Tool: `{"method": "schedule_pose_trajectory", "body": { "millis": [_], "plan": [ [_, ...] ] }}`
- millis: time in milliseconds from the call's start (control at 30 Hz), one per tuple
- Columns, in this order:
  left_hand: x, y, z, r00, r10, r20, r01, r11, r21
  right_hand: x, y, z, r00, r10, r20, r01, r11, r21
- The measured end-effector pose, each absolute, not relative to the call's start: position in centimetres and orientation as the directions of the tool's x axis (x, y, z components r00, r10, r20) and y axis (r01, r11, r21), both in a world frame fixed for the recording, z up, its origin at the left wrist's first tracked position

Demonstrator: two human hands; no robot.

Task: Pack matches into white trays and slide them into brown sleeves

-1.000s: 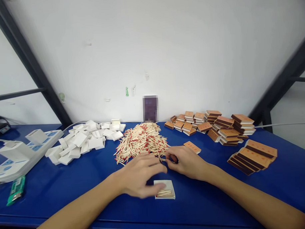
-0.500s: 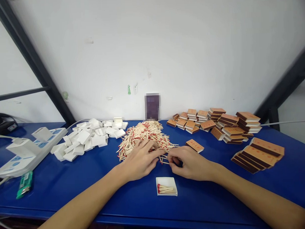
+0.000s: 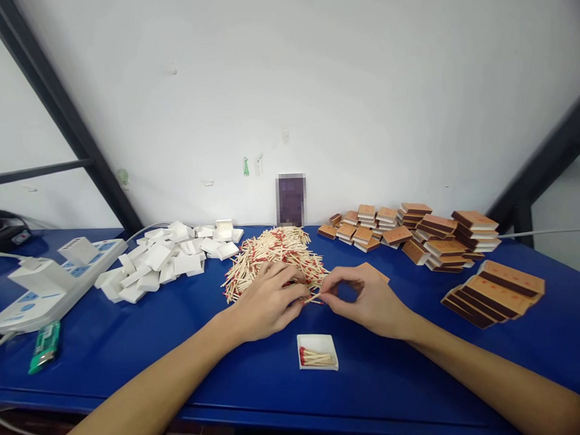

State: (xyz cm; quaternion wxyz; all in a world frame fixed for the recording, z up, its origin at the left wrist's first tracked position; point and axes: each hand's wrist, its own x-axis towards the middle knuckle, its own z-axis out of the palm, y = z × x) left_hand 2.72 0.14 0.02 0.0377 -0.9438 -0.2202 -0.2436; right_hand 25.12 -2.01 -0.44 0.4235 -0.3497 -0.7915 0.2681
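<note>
A heap of loose red-tipped matchsticks [image 3: 272, 253] lies in the middle of the blue table. My left hand [image 3: 269, 301] rests against its near side, fingers curled and the thumb and index finger close together at a few matchsticks; its exact hold is partly hidden. Opposite it, my right hand [image 3: 369, 300] pinches a matchstick [image 3: 314, 298] between thumb and index finger, the tips of both hands almost meeting. Below them sits a white open matchbox tray [image 3: 318, 340], with several matchsticks [image 3: 317, 357] lying sideways in it, red heads to the left.
White empty trays [image 3: 172, 259] are piled at the left. Orange-and-brown matchbox sleeves [image 3: 495, 293] lie at the right, with stacked matchboxes [image 3: 433, 228] behind. One more box [image 3: 375, 271] is partly behind my right hand. A power strip [image 3: 59, 295] and green lighter [image 3: 44, 346] lie far left.
My right hand has shifted slightly up, its thumb and index finger now stretched into a pinch on a matchstick. The left hand has barely moved. The tray's contents look the same.
</note>
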Motion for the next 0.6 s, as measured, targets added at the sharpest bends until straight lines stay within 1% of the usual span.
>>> {"method": "schedule_pose_trajectory", "body": {
  "millis": [100, 200, 267, 333, 400, 500, 600],
  "plan": [
    [2.8, 0.1, 0.0, 0.744, 0.433, 0.508, 0.447, -0.889, 0.103, 25.5, -1.5, -0.4, -0.295, 0.806, 0.513, 0.277, 0.586, -0.762],
    [2.8, 0.2, -0.3, 0.721, 0.469, 0.511, 0.461, -0.874, 0.153, 25.9, -1.2, -0.5, -0.237, 0.797, 0.555, 0.318, 0.603, -0.731],
    [2.9, 0.2, -0.5, 0.713, 0.472, 0.519, 0.446, -0.876, 0.183, 26.0, -1.3, -0.6, -0.271, 0.767, 0.582, 0.398, 0.64, -0.657],
    [3.0, 0.2, -0.7, 0.706, 0.475, 0.525, 0.427, -0.877, 0.219, 25.8, -1.7, -0.6, -0.34, 0.723, 0.602, 0.458, 0.686, -0.565],
    [3.1, 0.1, -0.6, 0.706, 0.483, 0.518, 0.42, -0.875, 0.243, 25.4, -2.2, -0.7, -0.416, 0.67, 0.615, 0.462, 0.738, -0.492],
    [3.2, -0.1, -0.3, 0.73, 0.498, 0.469, 0.44, -0.867, 0.236, 24.8, -2.8, -0.7, -0.465, 0.622, 0.631, 0.408, 0.782, -0.47],
    [3.1, -0.2, 0.1, 0.763, 0.505, 0.403, 0.45, -0.863, 0.229, 24.6, -2.8, -0.7, -0.419, 0.631, 0.653, 0.399, 0.774, -0.492]
  ]
}}
